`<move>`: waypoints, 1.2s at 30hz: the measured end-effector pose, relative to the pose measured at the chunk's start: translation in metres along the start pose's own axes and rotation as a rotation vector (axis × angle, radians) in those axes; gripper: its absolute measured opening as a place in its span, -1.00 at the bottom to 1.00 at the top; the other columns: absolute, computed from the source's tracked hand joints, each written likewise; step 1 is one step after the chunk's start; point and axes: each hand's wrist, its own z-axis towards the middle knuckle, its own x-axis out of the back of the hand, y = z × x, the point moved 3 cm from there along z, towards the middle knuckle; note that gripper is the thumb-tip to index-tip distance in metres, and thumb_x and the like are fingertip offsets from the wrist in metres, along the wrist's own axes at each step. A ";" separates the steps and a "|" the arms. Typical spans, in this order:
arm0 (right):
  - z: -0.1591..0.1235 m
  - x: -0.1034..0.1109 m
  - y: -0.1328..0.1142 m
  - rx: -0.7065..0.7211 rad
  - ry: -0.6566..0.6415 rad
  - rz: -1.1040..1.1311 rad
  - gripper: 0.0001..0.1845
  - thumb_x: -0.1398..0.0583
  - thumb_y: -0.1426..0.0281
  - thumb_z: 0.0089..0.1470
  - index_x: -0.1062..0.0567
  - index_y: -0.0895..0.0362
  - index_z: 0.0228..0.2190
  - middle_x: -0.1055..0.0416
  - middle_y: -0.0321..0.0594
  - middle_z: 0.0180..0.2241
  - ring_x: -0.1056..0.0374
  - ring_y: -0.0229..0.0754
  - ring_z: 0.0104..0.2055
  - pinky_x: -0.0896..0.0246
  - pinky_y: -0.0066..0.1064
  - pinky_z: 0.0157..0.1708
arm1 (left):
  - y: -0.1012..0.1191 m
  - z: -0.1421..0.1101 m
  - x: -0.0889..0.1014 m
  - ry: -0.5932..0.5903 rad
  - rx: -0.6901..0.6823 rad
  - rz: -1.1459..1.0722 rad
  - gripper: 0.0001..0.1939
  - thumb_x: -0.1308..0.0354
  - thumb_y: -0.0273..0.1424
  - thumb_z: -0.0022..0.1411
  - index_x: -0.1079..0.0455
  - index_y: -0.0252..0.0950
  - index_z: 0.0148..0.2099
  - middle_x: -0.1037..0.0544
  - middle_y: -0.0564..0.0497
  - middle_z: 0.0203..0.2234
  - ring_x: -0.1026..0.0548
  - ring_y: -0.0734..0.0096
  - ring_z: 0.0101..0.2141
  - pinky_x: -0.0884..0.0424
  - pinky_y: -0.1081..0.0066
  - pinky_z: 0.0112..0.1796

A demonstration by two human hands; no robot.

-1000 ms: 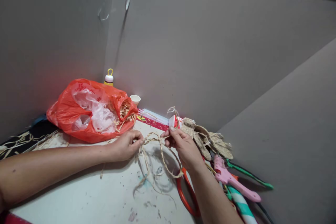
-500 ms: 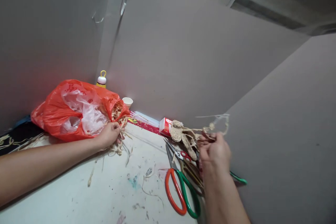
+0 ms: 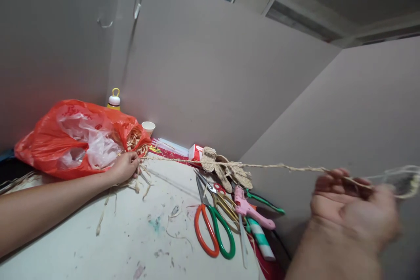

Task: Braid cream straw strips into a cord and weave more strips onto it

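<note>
A thin twisted straw cord runs almost level between my two hands. My left hand pinches its left end beside the mouth of a red plastic bag, where loose straw fibres spill out. At the far right, my right hand is raised with curled fingers around the cord, palm partly toward me. Beyond that hand a pale loop of the cord hangs, blurred. Behind the taut cord lie woven straw pieces.
On the white table lie red-and-green-handled scissors, brown-handled scissors, a pink glue gun and a green-striped tube. A paper cup, a yellow bottle and a red-and-white box stand near the grey partition.
My right hand has moved far right, drawing the cord out straight. My left hand stays by the bag. The glue gun and striped tube have come into view, and the camera has turned slightly right.
</note>
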 end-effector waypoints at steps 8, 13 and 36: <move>-0.025 -0.023 0.028 -0.238 -0.117 -0.486 -0.81 -0.26 0.40 -0.29 -0.38 0.14 -0.50 -0.37 -0.25 -0.56 -0.36 -0.20 -0.60 -0.34 -0.33 -0.58 | 0.011 -0.009 -0.003 -0.045 -0.049 -0.044 -0.77 -0.02 -0.21 0.11 -0.18 -0.26 -0.45 -0.42 0.12 -0.67 -0.35 0.51 -0.67 -0.20 0.53 -0.62; -0.073 -0.062 -0.011 0.119 -0.388 -0.431 -0.64 -0.20 0.18 -0.09 -0.49 0.11 -0.25 -0.49 -0.09 -0.29 -0.43 -0.10 -0.35 -0.34 -0.13 -0.22 | 0.034 -0.035 -0.018 -0.251 -0.156 -0.004 -0.76 0.00 -0.21 0.16 -0.28 -0.29 -0.37 -0.38 0.10 -0.55 -0.34 0.52 -0.58 -0.23 0.52 -0.56; -0.097 -0.126 0.039 0.243 -1.376 -0.876 -0.55 -0.09 0.06 0.04 -0.41 0.15 -0.63 -0.13 -0.37 -0.70 -0.04 -0.31 -0.62 0.09 -0.47 -0.60 | 0.036 -0.043 -0.022 -0.518 -0.310 0.260 -0.79 0.08 -0.30 0.24 -0.26 -0.30 -0.36 -0.45 -0.01 -0.42 -0.37 0.41 -0.42 -0.26 0.45 -0.40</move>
